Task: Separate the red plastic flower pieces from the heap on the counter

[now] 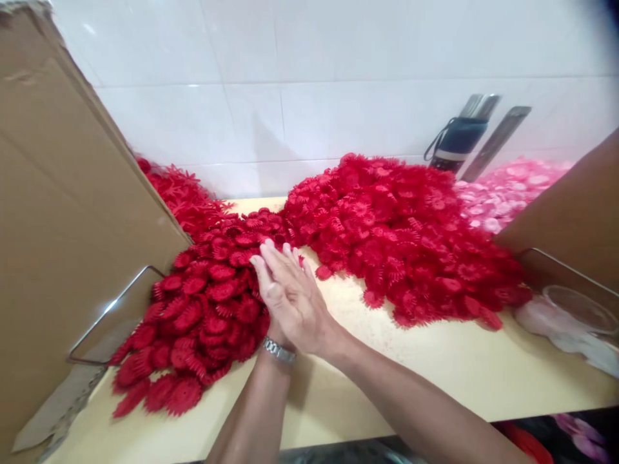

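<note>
My right hand lies flat against my left hand, palms together and fingers straight, just above the table. The right hand covers most of the left one. A metal watch sits on my left wrist. Whether anything is pressed between the palms is hidden. The hands hover at the right edge of a pile of red plastic flower pieces. A larger heap of the same red pieces lies behind and to the right.
A big cardboard sheet leans at the left over a wire frame. Another cardboard panel stands at the right, with pink pieces behind it and clear plastic below. A white tiled wall closes the back.
</note>
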The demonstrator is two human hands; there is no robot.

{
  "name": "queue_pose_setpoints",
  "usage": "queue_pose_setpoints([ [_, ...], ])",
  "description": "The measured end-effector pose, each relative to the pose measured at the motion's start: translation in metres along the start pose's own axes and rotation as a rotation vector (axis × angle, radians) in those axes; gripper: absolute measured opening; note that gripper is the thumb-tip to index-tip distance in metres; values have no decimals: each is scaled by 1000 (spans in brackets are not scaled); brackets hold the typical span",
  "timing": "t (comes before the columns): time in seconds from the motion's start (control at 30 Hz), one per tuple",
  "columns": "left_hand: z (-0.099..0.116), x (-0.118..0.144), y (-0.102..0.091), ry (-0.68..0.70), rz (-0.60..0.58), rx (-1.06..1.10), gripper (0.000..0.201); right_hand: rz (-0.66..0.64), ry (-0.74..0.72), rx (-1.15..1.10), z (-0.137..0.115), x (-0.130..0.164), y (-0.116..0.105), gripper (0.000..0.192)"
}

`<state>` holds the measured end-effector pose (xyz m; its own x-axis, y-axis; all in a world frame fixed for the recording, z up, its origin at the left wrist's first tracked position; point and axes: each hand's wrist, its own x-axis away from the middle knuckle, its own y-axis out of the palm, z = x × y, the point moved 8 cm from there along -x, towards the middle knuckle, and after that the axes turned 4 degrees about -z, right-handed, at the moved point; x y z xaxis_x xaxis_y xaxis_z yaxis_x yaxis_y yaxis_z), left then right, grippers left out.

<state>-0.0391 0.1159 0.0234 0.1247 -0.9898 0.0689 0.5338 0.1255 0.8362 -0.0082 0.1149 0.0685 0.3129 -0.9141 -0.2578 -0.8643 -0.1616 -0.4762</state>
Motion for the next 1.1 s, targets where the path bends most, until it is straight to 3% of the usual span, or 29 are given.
queue_pose_setpoints([
  [0.17, 1, -8, 3, 33, -78, 66, 58, -6, 75, -51, 15, -4, 2, 58],
  [0.37, -7, -2, 4, -19, -85, 90, 51, 37, -58, 31, 4, 6, -3, 62],
  [0.5, -9, -2, 9, 0, -125, 80, 53, 9, 71, 8, 24, -5, -6, 61],
  [0.73, -14, -8, 3, -36, -98, 114, 47, -26, -7, 42, 10, 7, 1, 62],
  [0.93, -14, -5, 8, 5, -113, 44, 56, -49, 103, -5, 35, -6, -3, 63],
  [1.1, -17, -4, 3, -62, -47, 90, 51, -5, -13, 37, 15, 7, -1, 63],
])
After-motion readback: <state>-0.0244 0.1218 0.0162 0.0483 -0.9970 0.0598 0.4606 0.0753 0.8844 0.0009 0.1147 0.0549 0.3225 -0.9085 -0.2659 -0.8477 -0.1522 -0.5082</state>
